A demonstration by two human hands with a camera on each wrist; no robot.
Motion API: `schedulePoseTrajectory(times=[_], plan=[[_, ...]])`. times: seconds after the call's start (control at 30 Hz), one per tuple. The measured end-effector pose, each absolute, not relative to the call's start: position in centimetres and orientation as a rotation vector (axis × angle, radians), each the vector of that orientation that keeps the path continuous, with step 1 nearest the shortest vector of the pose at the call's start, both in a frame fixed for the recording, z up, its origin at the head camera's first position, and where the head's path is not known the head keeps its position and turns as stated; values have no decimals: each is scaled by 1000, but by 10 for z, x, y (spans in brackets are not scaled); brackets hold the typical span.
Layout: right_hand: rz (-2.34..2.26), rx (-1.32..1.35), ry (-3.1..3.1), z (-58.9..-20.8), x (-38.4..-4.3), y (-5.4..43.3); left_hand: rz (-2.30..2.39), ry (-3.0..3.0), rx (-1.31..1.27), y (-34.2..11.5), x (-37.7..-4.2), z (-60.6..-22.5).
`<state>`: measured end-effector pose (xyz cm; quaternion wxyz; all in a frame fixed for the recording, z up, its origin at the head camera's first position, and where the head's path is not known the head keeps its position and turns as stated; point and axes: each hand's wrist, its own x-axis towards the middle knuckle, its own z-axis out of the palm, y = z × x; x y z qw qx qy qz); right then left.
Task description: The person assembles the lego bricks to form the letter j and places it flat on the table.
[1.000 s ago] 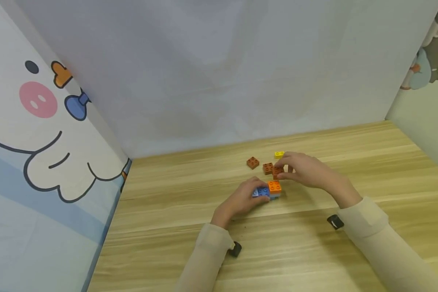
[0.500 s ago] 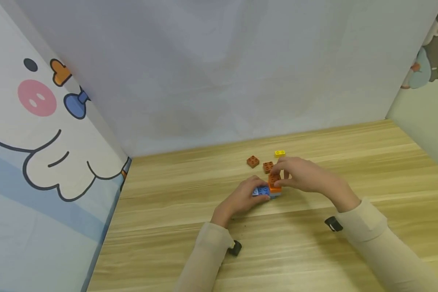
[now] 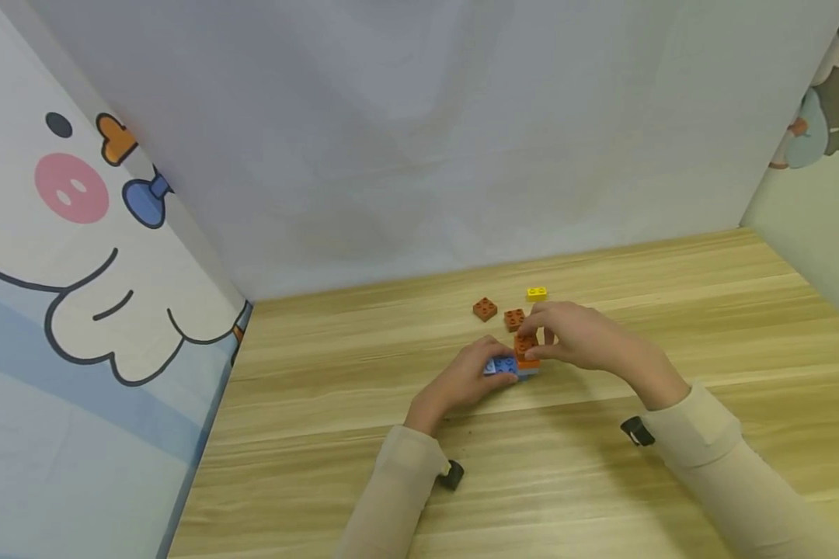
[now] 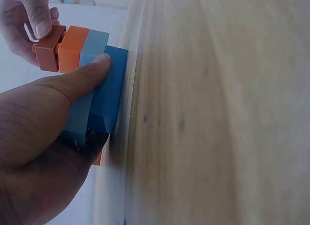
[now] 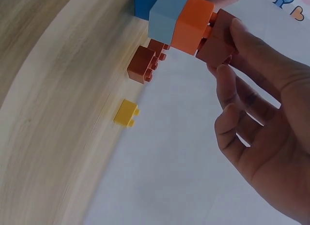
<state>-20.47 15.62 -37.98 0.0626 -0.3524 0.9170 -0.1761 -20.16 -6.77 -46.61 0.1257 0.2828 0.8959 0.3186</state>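
Note:
My left hand [image 3: 464, 375] grips a low stack of toy building bricks on the table, thumb and fingers on opposite sides. Its bottom layer is a dark blue brick [image 4: 109, 92], with a light blue brick [image 5: 167, 19] above and an orange brick [image 5: 192, 24] on top. Between thumb and fingertips, my right hand [image 3: 579, 335] pinches a brown brick [image 5: 219, 37] over the orange one. Studs show in a narrow gap between these two bricks in both wrist views, and the brown brick looks slightly tilted.
Two more brown bricks lie behind the stack, one close by [image 3: 514, 320] and one farther left [image 3: 485, 309]. A small yellow brick [image 3: 536, 294] sits farther back. A pale backdrop [image 3: 419, 155] rises along the rear edge of the wooden table [image 3: 308, 435].
My right hand has brought the brown brick from beside the other bricks toward me, onto the orange brick. Over the last half second both hands stay nearly still.

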Motion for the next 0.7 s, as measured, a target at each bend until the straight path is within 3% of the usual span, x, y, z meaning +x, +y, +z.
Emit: schedulePoseTrajectory(times=[0.7], plan=[[-558, -1045, 2814, -383, -200, 155, 935, 2607, 811, -66, -200, -464]])
